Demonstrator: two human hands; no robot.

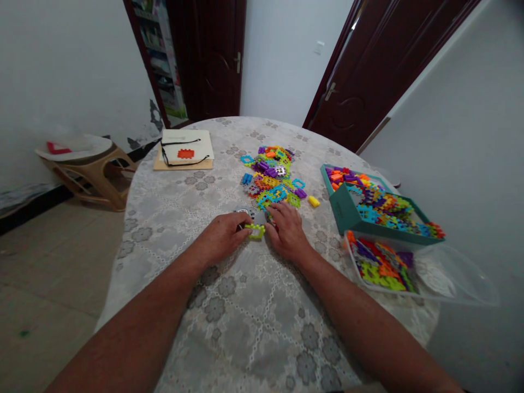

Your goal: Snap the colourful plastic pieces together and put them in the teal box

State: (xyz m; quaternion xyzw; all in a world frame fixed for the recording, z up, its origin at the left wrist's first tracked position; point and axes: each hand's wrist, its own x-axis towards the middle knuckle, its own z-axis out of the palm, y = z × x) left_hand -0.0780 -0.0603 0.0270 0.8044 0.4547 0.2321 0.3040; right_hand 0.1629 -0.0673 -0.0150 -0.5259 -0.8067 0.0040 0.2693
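My left hand is closed, its thumb and fingers pinching a lime-green plastic interlocking building piece with notched edges. Just right of that piece, my right hand is curled with its thumb close to the fingers. A bit of red shows between them, but what it grips is mostly hidden. A grey-and-white piece lies behind my left fingers. Beyond both hands spreads a loose pile of colourful building pieces; a yellow piece lies apart at its right.
At right, a teal box and a clear plastic tub hold more pieces. Far left on the patterned tablecloth lies a board with paper, bearing black-armed glasses and an orange piece. A stool stands beyond the table.
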